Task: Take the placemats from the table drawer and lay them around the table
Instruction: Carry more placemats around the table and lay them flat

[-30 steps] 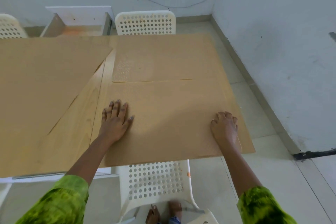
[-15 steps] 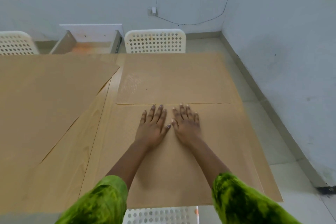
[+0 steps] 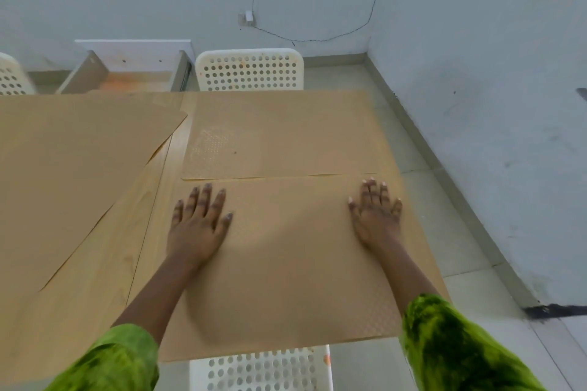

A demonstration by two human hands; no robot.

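Since half a second ago, the left hand [image 3: 197,225] and right hand [image 3: 376,216] have been spread apart from side by side to opposite ends of the near placemat [image 3: 286,251], palms kept flat.

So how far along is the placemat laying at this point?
Looks mostly done. The drawer stands open, apparently empty; a far mat and a left mat already lie on the table. Left hand and right hand press the near mat flat. Unseen places may remain.
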